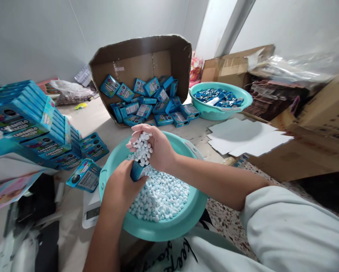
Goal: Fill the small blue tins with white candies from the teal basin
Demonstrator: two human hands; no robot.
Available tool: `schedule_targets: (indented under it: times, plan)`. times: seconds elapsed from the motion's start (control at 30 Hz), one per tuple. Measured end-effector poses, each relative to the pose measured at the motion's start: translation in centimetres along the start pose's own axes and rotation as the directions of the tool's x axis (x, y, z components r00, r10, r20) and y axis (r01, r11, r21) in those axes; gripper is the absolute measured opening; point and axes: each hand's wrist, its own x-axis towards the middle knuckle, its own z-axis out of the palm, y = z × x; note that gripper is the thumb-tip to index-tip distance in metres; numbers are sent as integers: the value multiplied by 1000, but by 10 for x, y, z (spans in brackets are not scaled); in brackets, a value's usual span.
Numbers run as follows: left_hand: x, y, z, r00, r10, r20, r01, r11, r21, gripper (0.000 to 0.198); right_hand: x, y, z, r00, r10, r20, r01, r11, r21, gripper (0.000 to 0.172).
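My left hand (123, 184) is closed around a small blue tin (136, 171) and holds it over a turquoise basin (165, 231). Just above the tin, my right hand (159, 148) is cupped around a heap of white candies (143, 145). Some of these candies rest at the tin's opening, so its inside is hidden. Many loose white and pale blue candies (163, 196) lie in the basin below both hands. To the left of the basin a blue candy tin (85, 175) sits on a white scale (90, 221), whose display is partly visible.
Behind the basin, a tipped cardboard box (135, 62) holds several blue tins (152, 87). A second basin (214, 113) contains small blue and silver pieces. Stacked blue boxes (30, 124) stand at left. Flat white card (243, 134) and cardboard cartons (308, 147) occupy the right.
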Motion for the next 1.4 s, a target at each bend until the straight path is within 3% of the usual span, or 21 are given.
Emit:
schedule_targets:
  times: [0.5,0.87,1.27,1.4]
  plan:
    - [-1,0,0,998,20,-55,-22,999,-36,15,-3,-1,-1,976,-129,173,153,979,-134,28]
    - [-1,0,0,998,16,-53,-16,1000,2,17,-2,-1,-2,976,-108,189,138,978,-156,29]
    - [-3,-6,4,990,56,-128,-56,998,8,16,-7,-2,1,967,-114,227,170,954,-246,33]
    - [-3,-6,4,989,94,-118,-92,996,23,27,-7,-3,1,957,-91,274,163,953,-255,37]
